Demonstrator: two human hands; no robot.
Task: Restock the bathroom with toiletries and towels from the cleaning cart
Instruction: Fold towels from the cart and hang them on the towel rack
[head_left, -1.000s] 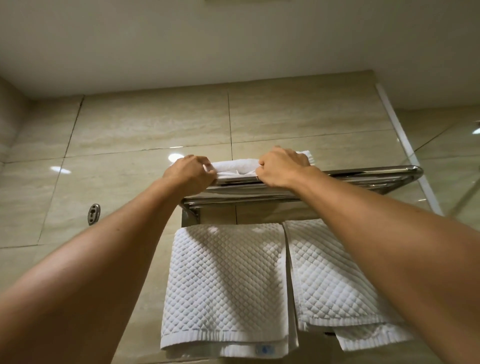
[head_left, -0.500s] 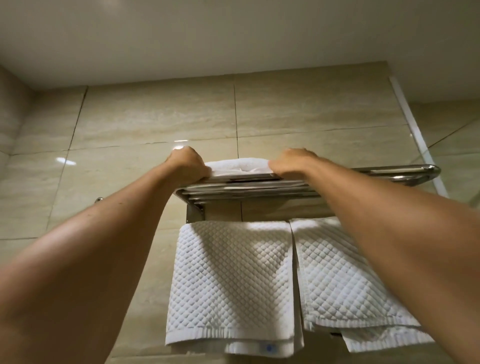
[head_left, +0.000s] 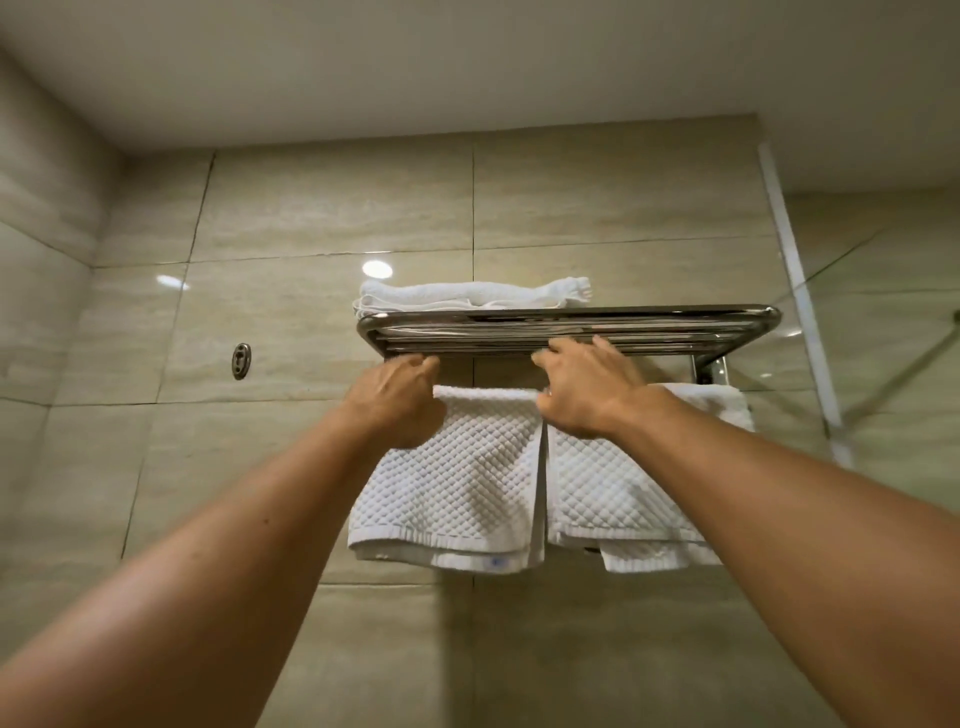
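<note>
A folded towel (head_left: 470, 295) lies on the rack (head_left: 571, 325), stored flat. Below, the left hand (head_left: 400, 405) and right hand (head_left: 587, 389), fingers loose and grasping nothing, reach the hanging towels (head_left: 467, 467), likely to straighten them.

Large glossy beige stone-look tiles (head_left: 332, 208) cover the wall, laid in wide courses with thin dark grout lines. A plain pale ceiling (head_left: 415, 62) meets them above. Two bright spots of reflected light (head_left: 377, 269) shine on the tiles. A small dark metal wall fitting (head_left: 241, 360) sits at left. A glass panel (head_left: 883, 312) with a white edge strip stands at right.
</note>
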